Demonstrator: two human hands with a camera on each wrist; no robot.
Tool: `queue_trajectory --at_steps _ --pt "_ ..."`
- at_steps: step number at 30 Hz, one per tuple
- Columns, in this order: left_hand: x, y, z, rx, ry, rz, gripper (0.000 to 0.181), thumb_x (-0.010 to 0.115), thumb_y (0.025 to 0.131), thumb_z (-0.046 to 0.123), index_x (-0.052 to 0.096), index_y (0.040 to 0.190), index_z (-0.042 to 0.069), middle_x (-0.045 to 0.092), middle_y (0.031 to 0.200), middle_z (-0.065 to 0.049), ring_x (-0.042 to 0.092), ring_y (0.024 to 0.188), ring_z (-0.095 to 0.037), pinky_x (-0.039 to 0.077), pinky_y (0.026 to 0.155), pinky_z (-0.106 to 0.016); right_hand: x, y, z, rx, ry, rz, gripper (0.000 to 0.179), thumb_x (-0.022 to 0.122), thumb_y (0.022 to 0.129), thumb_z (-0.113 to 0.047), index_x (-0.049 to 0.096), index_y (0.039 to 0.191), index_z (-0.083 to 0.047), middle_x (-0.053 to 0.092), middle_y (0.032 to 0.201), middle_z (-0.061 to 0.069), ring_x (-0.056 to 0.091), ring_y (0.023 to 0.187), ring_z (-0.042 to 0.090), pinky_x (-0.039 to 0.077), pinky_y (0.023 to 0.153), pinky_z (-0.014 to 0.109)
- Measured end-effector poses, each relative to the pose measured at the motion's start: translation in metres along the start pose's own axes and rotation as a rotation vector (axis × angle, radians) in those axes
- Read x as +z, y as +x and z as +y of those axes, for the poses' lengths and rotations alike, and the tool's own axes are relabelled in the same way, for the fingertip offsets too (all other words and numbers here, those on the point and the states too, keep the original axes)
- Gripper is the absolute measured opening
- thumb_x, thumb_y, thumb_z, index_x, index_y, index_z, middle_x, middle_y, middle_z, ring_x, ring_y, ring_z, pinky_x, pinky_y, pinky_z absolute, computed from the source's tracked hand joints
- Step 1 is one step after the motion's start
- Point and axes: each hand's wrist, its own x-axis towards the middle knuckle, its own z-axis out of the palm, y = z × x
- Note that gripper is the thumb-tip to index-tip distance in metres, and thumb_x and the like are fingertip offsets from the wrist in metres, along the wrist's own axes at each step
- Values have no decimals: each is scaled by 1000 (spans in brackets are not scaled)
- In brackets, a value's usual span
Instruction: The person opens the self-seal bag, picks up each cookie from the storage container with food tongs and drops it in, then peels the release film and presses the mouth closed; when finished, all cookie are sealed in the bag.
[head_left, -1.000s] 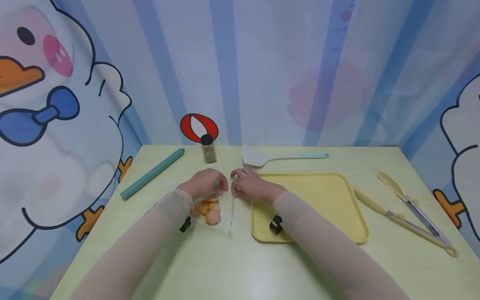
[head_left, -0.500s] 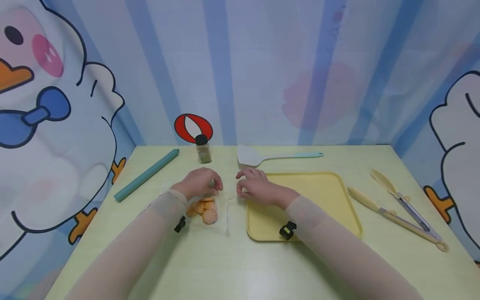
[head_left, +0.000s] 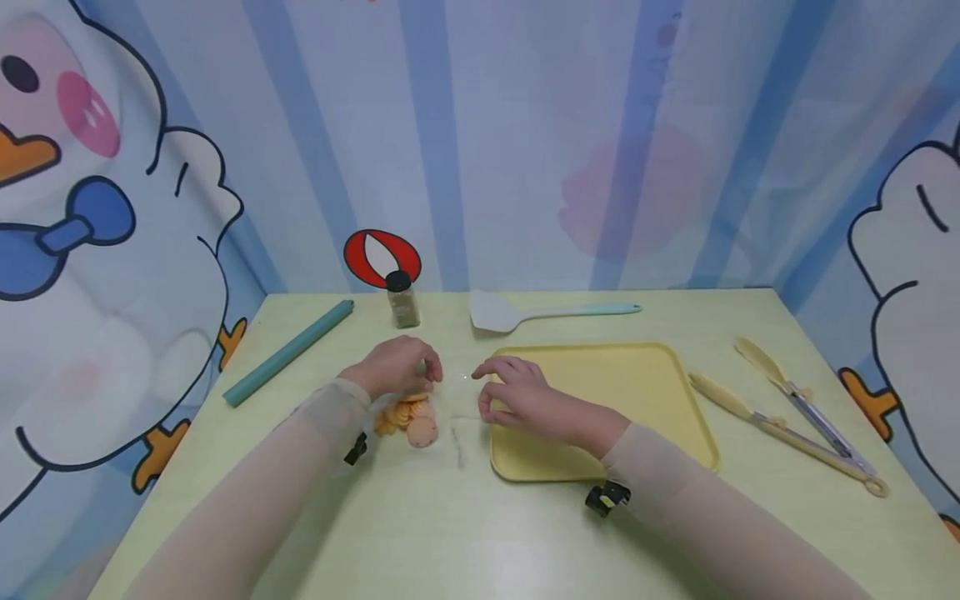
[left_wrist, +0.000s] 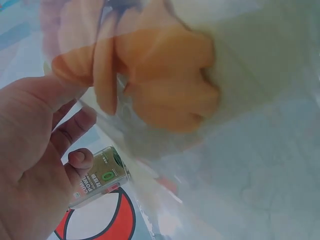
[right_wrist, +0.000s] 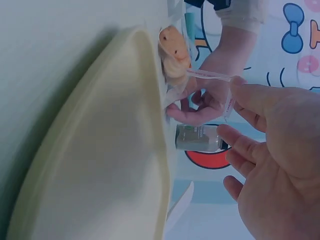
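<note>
A clear plastic bag (left_wrist: 245,165) lies on the table with orange, notched-edge slices (left_wrist: 172,75) and a pinkish round slice with dark specks (head_left: 422,432) inside. My left hand (head_left: 397,365) pinches the bag at its far side, the thumb right beside the slices in the left wrist view. With thumb and forefinger my right hand (head_left: 528,400) holds the bag's mouth edge, over the left part of the yellow tray (head_left: 607,379). In the right wrist view the bag's mouth strip (right_wrist: 207,74) stretches toward my right thumb and bends down there.
Behind the left hand stands a spice jar (head_left: 403,304) with a black cap. A spatula (head_left: 555,312) lies along the back edge. Tongs (head_left: 787,425) rest right of the tray, and a long teal rod (head_left: 288,354) lies at the far left.
My right hand has moved right and a little nearer, drawing the bag's mouth edge out to the right. The left hand keeps its place at the bag.
</note>
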Motion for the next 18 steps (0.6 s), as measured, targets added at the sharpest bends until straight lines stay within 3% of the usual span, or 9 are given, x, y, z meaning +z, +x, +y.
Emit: queue_trajectory --at_steps 18 --pt "-2 2 -1 -3 -34 -27 11 83 89 16 77 93 25 72 94 9 62 94 -16 55 96 -41 -13 -52 -33 -99 125 43 9 67 102 -22 61 95 -24 50 147 5 36 145 32 30 110 62"
